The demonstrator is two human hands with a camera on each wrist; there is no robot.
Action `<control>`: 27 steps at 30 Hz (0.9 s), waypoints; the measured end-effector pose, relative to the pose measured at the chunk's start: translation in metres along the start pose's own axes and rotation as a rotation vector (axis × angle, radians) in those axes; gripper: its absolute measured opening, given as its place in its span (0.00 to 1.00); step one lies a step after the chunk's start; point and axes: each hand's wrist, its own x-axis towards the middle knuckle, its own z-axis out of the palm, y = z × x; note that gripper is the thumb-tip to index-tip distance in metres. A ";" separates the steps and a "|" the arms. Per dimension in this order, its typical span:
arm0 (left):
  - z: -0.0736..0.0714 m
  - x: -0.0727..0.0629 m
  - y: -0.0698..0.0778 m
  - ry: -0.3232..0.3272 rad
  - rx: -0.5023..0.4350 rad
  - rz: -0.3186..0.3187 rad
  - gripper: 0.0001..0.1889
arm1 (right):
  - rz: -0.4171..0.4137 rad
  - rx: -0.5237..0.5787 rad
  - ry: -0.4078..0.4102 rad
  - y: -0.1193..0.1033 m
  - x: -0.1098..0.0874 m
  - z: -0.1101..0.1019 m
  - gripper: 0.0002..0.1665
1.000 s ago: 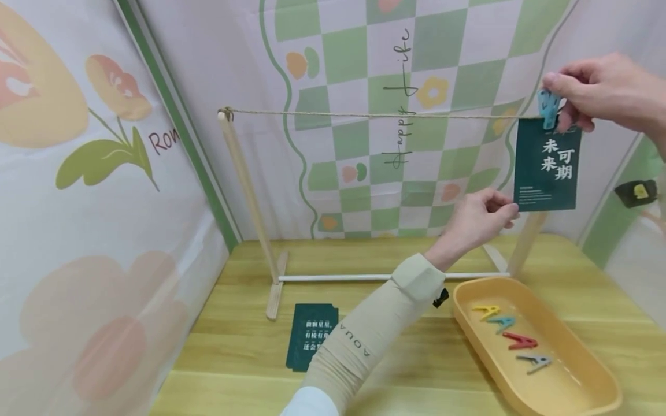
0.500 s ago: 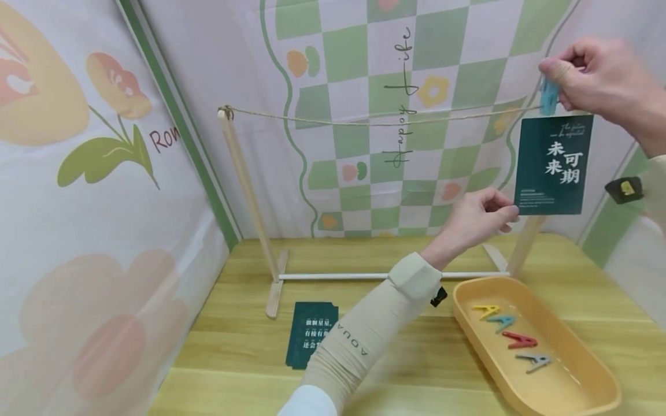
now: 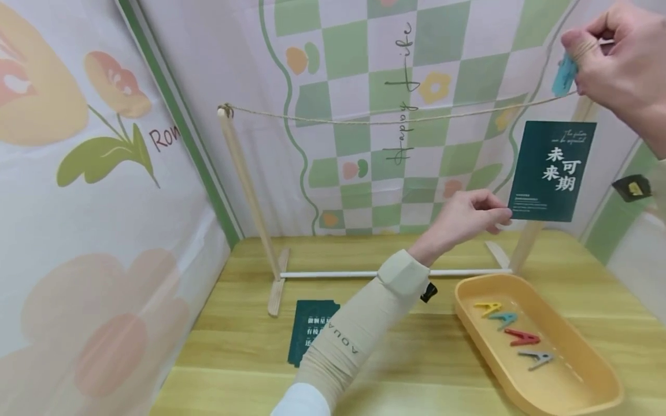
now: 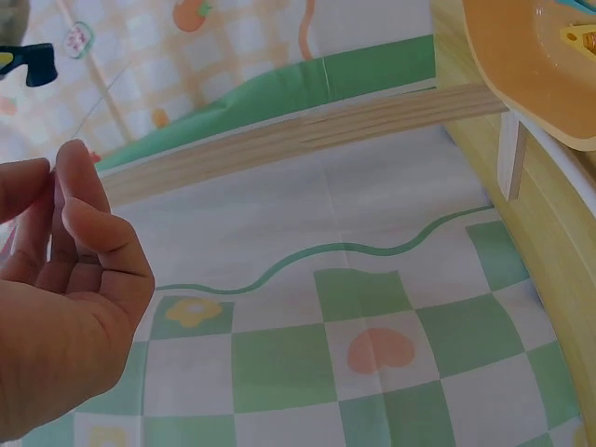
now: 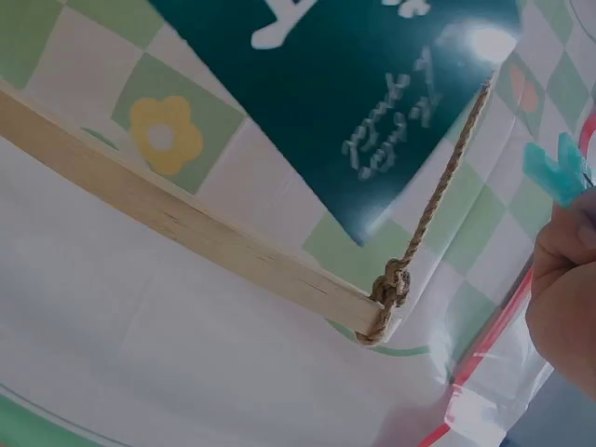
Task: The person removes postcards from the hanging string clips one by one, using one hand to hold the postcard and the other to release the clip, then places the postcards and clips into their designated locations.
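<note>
My left hand (image 3: 465,219) pinches the lower left corner of a dark green card (image 3: 552,173) with white lettering, between thumb and fingertips. The card stands tilted a little below a twine line (image 3: 364,122). Above the line, my right hand (image 3: 626,72) pinches a light blue clothespin (image 3: 564,76) by its handle end. In the right wrist view, the clothespin (image 5: 557,169) is apart from both the card (image 5: 372,112) and the twine (image 5: 447,177). From the left wrist view, only the curled left hand (image 4: 79,270) shows; the card is not visible there.
A wooden frame (image 3: 250,196) with a white bottom rod (image 3: 333,275) carries the twine. At front right, an orange tray (image 3: 478,346) holds several clothespins, one of them red (image 3: 522,337). Another green card (image 3: 312,323) lies on the table, partly behind the left sleeve.
My right hand has lifted the clothespin up and right, off the card and twine. The twine first sagged slightly. The card has dropped and tilted in my left hand's pinch.
</note>
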 end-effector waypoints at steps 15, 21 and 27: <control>-0.021 -0.018 -0.018 -0.022 -0.034 0.040 0.05 | -0.016 -0.099 -0.135 -0.001 -0.055 -0.009 0.12; -0.024 -0.024 -0.016 0.008 0.036 0.040 0.05 | -0.076 -0.154 -0.111 0.001 -0.084 -0.010 0.15; -0.026 -0.030 -0.023 0.016 0.067 0.022 0.04 | -0.208 -0.258 -0.114 0.009 -0.109 0.001 0.24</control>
